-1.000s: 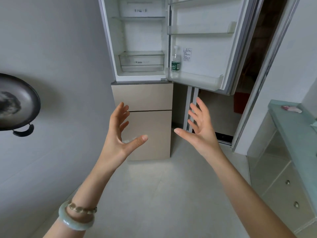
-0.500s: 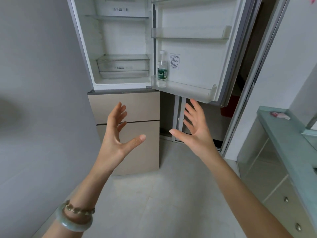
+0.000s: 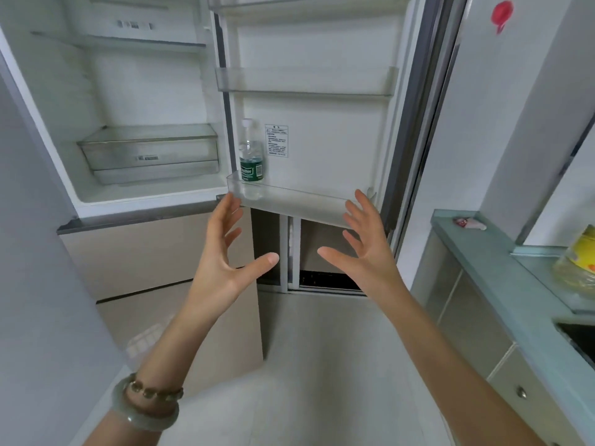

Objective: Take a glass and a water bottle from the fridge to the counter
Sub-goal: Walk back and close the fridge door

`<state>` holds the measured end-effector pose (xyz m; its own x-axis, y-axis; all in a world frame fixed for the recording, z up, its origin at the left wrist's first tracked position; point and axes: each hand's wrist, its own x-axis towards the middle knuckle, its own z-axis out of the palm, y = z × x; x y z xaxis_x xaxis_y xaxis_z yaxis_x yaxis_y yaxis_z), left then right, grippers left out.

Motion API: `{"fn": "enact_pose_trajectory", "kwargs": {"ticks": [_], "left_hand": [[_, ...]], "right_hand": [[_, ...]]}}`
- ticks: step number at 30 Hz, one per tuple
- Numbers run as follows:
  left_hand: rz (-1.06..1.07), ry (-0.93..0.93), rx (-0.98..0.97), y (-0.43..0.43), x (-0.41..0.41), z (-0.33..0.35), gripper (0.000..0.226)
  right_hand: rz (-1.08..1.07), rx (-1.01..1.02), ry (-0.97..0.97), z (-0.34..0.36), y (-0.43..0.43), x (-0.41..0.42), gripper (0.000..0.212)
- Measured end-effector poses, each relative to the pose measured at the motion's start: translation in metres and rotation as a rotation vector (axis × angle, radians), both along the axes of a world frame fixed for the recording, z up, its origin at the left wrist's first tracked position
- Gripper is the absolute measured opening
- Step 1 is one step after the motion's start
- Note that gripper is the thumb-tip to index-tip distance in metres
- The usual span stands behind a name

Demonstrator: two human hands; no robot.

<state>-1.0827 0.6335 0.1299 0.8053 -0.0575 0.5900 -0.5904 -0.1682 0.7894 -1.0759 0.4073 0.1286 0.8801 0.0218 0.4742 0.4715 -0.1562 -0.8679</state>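
The fridge stands open ahead, its door swung to the right. A clear water bottle with a white cap and green label stands upright at the left end of the lowest door shelf. My left hand is raised with fingers spread, its fingertips just under the shelf's left corner, below the bottle. My right hand is also spread, fingertips near the shelf's right end. Both hands hold nothing. I see no glass anywhere in the fridge.
Inside the fridge are a glass shelf and a clear drawer. Beige lower drawers sit below. A pale green counter runs along the right, with a yellow-labelled bottle and a small pink item on it. Grey wall on the left.
The view has moved closer to the fridge and turned right. Both spread hands have risen toward the lowest door shelf. The dark pan on the left has left the view.
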Motion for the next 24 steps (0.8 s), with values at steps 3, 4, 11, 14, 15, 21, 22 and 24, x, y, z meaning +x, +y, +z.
{"fn": "enact_pose_trajectory", "kwargs": {"ticks": [3, 4, 11, 14, 15, 21, 22, 24], "left_hand": [[-0.059, 0.009, 0.054, -0.012, 0.04, 0.003, 0.1], [-0.077, 0.013, 0.072, -0.016, 0.052, 0.003, 0.099], [-0.209, 0.078, 0.129, -0.057, 0.113, 0.004, 0.102], [-0.244, 0.084, 0.16, -0.08, 0.133, 0.004, 0.102], [-0.251, 0.084, 0.172, -0.088, 0.138, 0.004, 0.102], [-0.216, 0.088, 0.216, -0.142, 0.168, 0.002, 0.107], [-0.201, 0.09, 0.225, -0.153, 0.173, 0.001, 0.107], [-0.169, 0.097, 0.248, -0.17, 0.181, -0.003, 0.104]], "right_hand": [[-0.075, 0.009, -0.022, 0.002, -0.009, 0.027, 0.094], [-0.095, 0.013, -0.026, 0.002, -0.014, 0.035, 0.094], [-0.215, 0.035, -0.013, -0.001, -0.053, 0.076, 0.096], [-0.264, 0.032, -0.014, 0.0, -0.074, 0.09, 0.096], [-0.275, 0.03, -0.013, 0.0, -0.081, 0.095, 0.096], [-0.278, -0.021, -0.007, 0.004, -0.129, 0.13, 0.099], [-0.269, -0.028, -0.009, 0.005, -0.139, 0.137, 0.098], [-0.255, -0.028, -0.011, 0.008, -0.156, 0.148, 0.098]]}}
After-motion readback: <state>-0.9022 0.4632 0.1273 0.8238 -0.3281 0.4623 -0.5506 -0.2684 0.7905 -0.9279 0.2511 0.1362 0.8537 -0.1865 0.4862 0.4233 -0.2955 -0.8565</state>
